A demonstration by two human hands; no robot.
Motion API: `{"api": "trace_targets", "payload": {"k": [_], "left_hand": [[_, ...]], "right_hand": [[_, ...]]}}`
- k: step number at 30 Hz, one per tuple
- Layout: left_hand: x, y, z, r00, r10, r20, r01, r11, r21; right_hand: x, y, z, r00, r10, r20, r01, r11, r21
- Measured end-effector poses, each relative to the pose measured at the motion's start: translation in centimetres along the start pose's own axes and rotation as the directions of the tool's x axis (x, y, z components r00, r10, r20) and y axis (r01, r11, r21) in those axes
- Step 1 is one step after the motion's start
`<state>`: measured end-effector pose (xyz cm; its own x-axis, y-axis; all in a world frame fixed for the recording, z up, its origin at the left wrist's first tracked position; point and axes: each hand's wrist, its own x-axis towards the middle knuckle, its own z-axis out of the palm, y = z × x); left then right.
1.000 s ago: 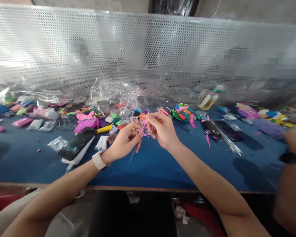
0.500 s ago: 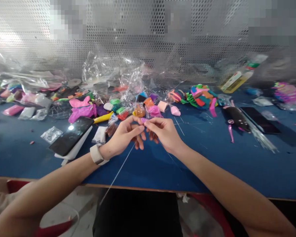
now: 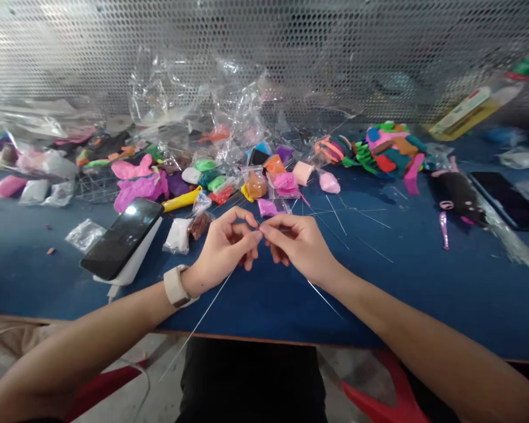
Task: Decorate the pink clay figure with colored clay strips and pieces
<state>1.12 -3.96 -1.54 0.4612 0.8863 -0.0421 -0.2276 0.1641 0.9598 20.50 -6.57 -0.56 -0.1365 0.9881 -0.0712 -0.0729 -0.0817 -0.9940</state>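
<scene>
My left hand (image 3: pixel 227 242), with a white band (image 3: pixel 176 286) on its wrist, is closed in a pinch. A thin wire (image 3: pixel 198 323) slants from under it past the table's front edge. My right hand (image 3: pixel 297 241) pinches at the same spot, and both sets of fingertips meet on what looks like the wire. The pinched part is mostly hidden. Another thin straight piece (image 3: pixel 325 299) shows below my right hand; whether it is held or lies on the table cannot be told. Just behind the fingertips lies a purple clay packet (image 3: pixel 268 207).
Clay packets (image 3: pixel 251 185) and crumpled clear bags (image 3: pixel 242 111) line the back against a perforated metal panel (image 3: pixel 291 53). A phone (image 3: pixel 123 238) lies left, a second phone (image 3: pixel 511 200) right. Loose wires (image 3: pixel 337 215) are scattered right of centre. A yellow-liquid bottle (image 3: pixel 476 111) leans behind.
The view has tilted down and shifted, so the table's things appear moved. My hands stay together in a pinch. The purple packet now shows behind the fingertips, and the thin piece below my right hand is clearer.
</scene>
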Motion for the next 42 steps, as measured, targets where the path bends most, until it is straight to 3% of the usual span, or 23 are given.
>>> {"api": "trace_targets", "payload": {"k": [9,21,30,34,38,42], "left_hand": [[-0.6,-0.1,0.0,0.984,-0.175,-0.024,0.176,0.976,0.128],[0.4,-1.1,-0.1,0.996,-0.083,0.014,0.076,0.959,0.272],[0.9,-1.0,0.3,0.991,-0.041,-0.129,0.077,0.956,0.283],[0.9,-1.0,0.3,0.983,-0.03,-0.182,0.065,0.98,0.187],[1.0,-0.6,0.4,0.987,-0.089,-0.136,0.113,0.978,0.178],[1.0,-0.3,0.1,0.983,-0.183,0.001,0.18,0.969,0.172]], "right_hand": [[0.3,0.9,-0.4,0.996,0.073,0.055,-0.077,0.994,0.083],[0.9,1.1,-0.2,0.988,-0.148,-0.037,0.148,0.989,-0.006],[1.3,2.4,-0.1,0.994,-0.101,-0.042,0.104,0.992,0.071],[1.1,2.4,-0.1,0.995,-0.09,-0.033,0.092,0.992,0.086],[0.8,2.3,0.1,0.997,-0.064,-0.035,0.067,0.992,0.111],[0.7,2.4,0.1,0.998,-0.035,-0.054,0.041,0.993,0.115]]}}
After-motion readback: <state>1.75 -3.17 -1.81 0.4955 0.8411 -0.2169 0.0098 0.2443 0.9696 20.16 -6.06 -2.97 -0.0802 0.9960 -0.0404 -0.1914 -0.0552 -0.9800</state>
